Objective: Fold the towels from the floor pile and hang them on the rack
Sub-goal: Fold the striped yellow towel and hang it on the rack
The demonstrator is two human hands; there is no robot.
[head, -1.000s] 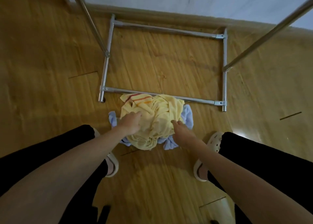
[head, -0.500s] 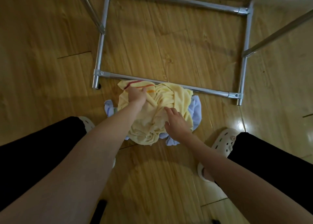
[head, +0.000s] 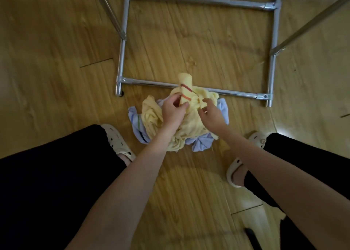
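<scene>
The wooden floor [head: 56, 41] fills the view, and on it stands the metal rack [head: 197, 87], of which only the base frame and two slanting uprights show; no towel hangs on any bar in sight. Just near of the rack's near bar lies the towel pile [head: 151, 117], its far edge over that bar. A yellow towel [head: 189, 128] sits on top, with a pale blue towel [head: 202, 144] under it, showing at the left, right and near edges. The left hand [head: 173, 112] pinches a striped end of the yellow towel, raised above the heap. The right hand [head: 211, 113] has its fingers curled at the same cloth, seemingly gripping a fold. By the look of it the task has barely begun: nothing folded, nothing hung, the first towel just being picked out.
</scene>
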